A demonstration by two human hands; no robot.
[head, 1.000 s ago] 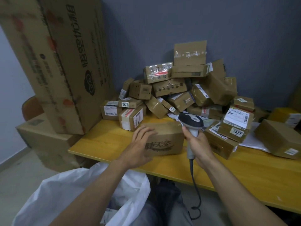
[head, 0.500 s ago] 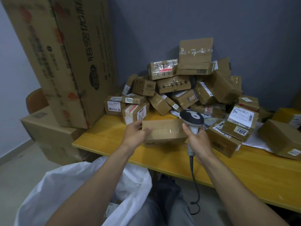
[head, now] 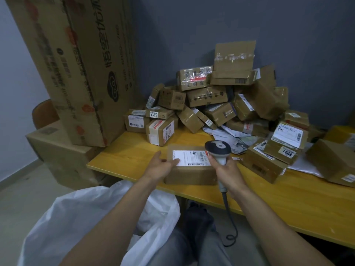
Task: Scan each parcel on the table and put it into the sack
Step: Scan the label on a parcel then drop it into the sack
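Left grip (head: 163, 167) clamps the parcel (head: 192, 174) at its left edge, label (head: 194, 157) turned up on the worktop (head: 124, 158), so my right grip (head: 226, 169), wrapped round the scanner (head: 218, 148), can read the barcode; the sack (head: 96, 217) lies just below for dropping.

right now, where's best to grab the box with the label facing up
Grip the box by its left short end, coming from the left: it lies flat with the label up, and the scanner in the right hand crowds its right end.
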